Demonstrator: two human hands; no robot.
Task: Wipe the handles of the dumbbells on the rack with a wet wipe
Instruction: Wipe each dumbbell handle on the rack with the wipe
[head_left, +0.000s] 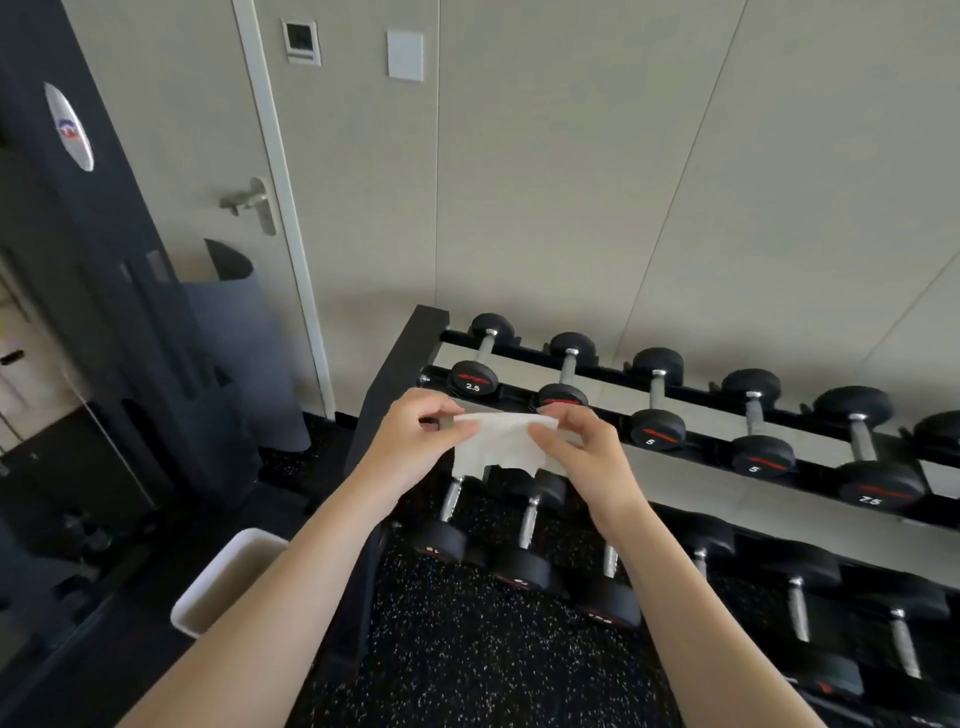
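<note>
While the wet wipe (493, 441) is held up in the head view, it is pinched along its top edge by both hands. Its left corner is gripped by the left hand (421, 441) and its right corner by the right hand (582, 452). The wipe is stretched flat between them, and its bottom part hangs loose and crumpled. It is thin, white and soft, so it is judged to be very light and floppy, and easy to rip if pulled too hard. It is best bunched in one hand and wrapped round a bar.

Just behind the grip, the top row of dumbbells (657, 395) is seen on the black rack (400, 374). Each one is made of two round black ends joined by a thin, shiny metal handle (485, 351). More handles (530, 519) are seen right below the grip, on a lower row. None is touched by the wipe yet. The weights are judged to be heavy, so they are best left in place and rubbed only on the middle bar.

Down and left of the grip, a white bin (228, 577) is seen. Under the grip, a black floor (467, 649) with white specks is seen.
</note>
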